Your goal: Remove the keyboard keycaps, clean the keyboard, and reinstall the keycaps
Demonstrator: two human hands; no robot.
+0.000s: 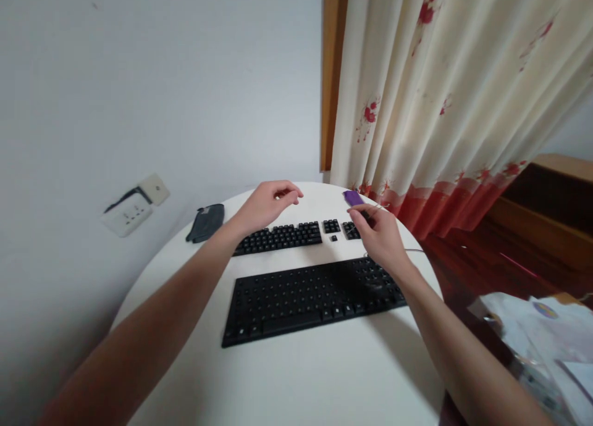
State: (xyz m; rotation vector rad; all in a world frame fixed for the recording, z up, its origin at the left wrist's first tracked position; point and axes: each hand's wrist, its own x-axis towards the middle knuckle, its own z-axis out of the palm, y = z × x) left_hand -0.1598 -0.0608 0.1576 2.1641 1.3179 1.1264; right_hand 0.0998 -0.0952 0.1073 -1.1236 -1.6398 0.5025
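Observation:
A black keyboard (301, 296) lies across the white table, with most of its keycaps off and bare switch stems showing. Behind it, the loose black keycaps (282, 238) are laid out in keyboard order. Above the left part of these rows is my left hand (269, 205), its fingers curled in towards the thumb. Whatever may be between them is too small to make out. My right hand (380, 231) is closed on a thin wire tool (380, 206), over the number-pad keycaps (351, 230). The wire's far end is blurred.
A dark grey pouch (207, 222) lies at the table's left edge. At the back right is a purple cloth-like item (353, 197). A wall socket (127, 215), a floral curtain (430, 105) and plastic bags (542, 333) surround the round table (278, 383).

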